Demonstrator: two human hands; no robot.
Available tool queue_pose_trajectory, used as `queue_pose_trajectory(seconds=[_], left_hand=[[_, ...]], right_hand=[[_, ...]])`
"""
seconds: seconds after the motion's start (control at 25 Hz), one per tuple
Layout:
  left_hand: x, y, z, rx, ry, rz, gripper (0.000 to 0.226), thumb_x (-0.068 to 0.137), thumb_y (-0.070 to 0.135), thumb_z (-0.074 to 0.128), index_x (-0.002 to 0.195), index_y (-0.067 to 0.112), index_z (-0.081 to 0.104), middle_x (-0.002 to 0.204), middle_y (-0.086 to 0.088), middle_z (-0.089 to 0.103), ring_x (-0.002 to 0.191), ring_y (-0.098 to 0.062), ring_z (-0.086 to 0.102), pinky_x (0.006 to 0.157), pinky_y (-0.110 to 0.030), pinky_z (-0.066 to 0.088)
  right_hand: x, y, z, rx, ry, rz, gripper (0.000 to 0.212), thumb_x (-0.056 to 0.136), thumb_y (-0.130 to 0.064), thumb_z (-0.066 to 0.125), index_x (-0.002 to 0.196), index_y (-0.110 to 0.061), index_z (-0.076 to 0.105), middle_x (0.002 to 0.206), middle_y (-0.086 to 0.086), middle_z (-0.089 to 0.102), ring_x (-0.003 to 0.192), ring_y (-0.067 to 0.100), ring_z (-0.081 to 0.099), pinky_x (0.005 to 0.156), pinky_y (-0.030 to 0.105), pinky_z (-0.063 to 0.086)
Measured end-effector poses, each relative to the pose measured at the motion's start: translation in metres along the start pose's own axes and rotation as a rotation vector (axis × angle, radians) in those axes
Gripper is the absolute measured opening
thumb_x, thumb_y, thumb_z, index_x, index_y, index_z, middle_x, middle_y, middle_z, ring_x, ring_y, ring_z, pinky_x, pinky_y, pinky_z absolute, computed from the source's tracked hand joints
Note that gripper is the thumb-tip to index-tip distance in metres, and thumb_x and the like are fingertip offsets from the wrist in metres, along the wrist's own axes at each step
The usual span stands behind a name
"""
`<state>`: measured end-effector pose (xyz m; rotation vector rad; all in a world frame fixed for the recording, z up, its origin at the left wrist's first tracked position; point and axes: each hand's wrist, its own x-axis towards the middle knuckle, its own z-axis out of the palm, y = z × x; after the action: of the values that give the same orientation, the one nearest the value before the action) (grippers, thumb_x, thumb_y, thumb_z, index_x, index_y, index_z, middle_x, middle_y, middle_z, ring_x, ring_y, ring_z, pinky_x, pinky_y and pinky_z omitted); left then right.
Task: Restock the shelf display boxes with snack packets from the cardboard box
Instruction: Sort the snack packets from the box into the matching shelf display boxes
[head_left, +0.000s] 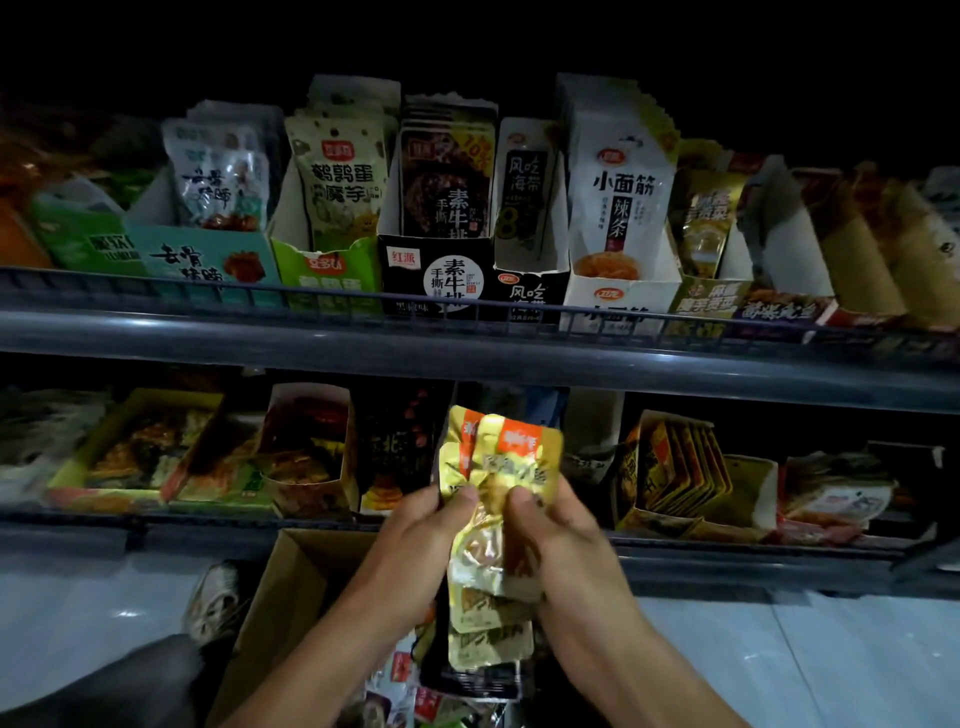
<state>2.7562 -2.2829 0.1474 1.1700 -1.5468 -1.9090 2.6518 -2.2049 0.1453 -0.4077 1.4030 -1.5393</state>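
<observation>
Your left hand (415, 540) and right hand (558, 540) both pinch a stack of shiny yellow snack packets (501, 467), orange-labelled, above the cardboard box (291, 597).

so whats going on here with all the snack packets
A person is restocking a snack shelf. Both hands, the left hand and the right hand, grip a bunch of yellow snack packets, held up in front of the lower shelf. Below them an open cardboard box on the floor holds more packets. The upper shelf's display boxes look mostly full.
</observation>
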Motion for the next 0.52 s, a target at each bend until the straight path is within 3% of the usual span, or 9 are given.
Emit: queue_pose_trajectory(seconds=[0.16,0.28,0.4,0.52], left_hand=[[-0.004,-0.002,0.009,-0.109,0.023,-0.027,0.031,0.079,0.049,0.068,0.1,0.027,0.074,0.091,0.009,0.078,0.085,-0.004,0.073,0.072,-0.025,0.051],[0.003,0.0,0.004,-0.337,0.166,-0.099,0.027,0.083,0.034,0.074,0.103,0.016,0.072,0.087,-0.007,0.078,0.076,-0.022,0.076,0.064,-0.032,0.057],[0.014,0.004,-0.009,-0.538,0.296,-0.077,0.053,0.076,0.041,0.077,0.119,0.013,0.065,0.097,-0.014,0.077,0.083,-0.03,0.076,0.065,-0.038,0.059],[0.013,0.005,-0.006,-0.635,0.328,-0.019,0.067,0.07,0.045,0.078,0.127,0.014,0.061,0.102,-0.012,0.076,0.086,-0.028,0.076,0.064,-0.037,0.059]], right_hand=[[0.0,0.003,0.007,-0.272,-0.03,-0.235,0.044,0.099,-0.008,0.053,0.131,-0.039,0.053,0.118,-0.012,0.069,0.111,0.004,0.064,0.096,0.027,0.053],[0.002,-0.005,0.001,-0.375,-0.131,-0.282,0.065,0.094,0.001,0.057,0.138,-0.044,0.043,0.132,-0.022,0.058,0.125,-0.002,0.053,0.103,0.029,0.048],[-0.004,-0.01,0.001,-0.131,-0.082,-0.275,0.06,0.088,-0.005,0.066,0.136,-0.037,0.052,0.133,-0.022,0.058,0.124,-0.005,0.052,0.107,0.033,0.044],[-0.014,-0.003,0.012,0.27,-0.115,-0.231,0.054,0.078,-0.02,0.069,0.131,-0.029,0.06,0.131,-0.007,0.064,0.123,0.014,0.059,0.105,0.04,0.044]])
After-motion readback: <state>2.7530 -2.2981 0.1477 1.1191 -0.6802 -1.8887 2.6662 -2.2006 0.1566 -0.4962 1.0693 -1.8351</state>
